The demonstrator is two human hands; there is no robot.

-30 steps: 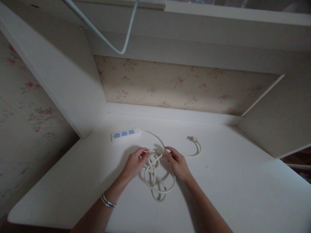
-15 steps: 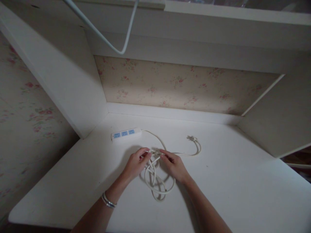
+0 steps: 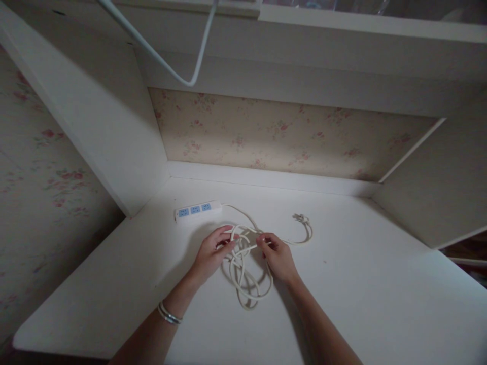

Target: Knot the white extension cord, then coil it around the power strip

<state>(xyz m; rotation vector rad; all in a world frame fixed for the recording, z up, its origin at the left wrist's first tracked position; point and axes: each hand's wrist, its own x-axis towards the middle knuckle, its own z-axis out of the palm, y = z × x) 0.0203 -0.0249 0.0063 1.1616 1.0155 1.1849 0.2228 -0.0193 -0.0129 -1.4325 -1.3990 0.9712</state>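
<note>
On white desk (image 3: 350, 294) below wallpaper (image 3: 258, 132): left fingers (image 3: 221, 232) curled, right fingers (image 3: 268, 237) pinched, holding cord (image 3: 236, 261)

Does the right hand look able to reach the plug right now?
Probably yes: the plug lies beyond the right hand, slightly rightward, with only cord seen between them.

Loops of cord (image 3: 245, 251) crowd the gap between the left fingers (image 3: 219, 234) and the right fingers (image 3: 271, 238). Beyond the left, a power strip (image 3: 198, 209) blocks; right of the right, I see room over the desk (image 3: 380, 274).
</note>
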